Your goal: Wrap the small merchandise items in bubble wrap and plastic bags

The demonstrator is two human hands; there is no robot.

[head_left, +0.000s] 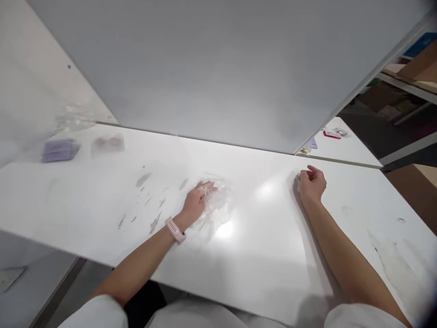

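My left hand, with a pale pink band at the wrist, is low over the white table. Its fingers are closed on a crumpled clear plastic bag, which partly covers the fingertips. To the right, my right hand is just above the tabletop near the end of the back panel. Its fingers are curled in, and nothing shows in them.
Purple packs and a blurred clear packet lie at the far left, near more clear plastic. A tall white panel rises behind the table. Beyond it is a red-and-white packet. Cardboard boxes stand right.
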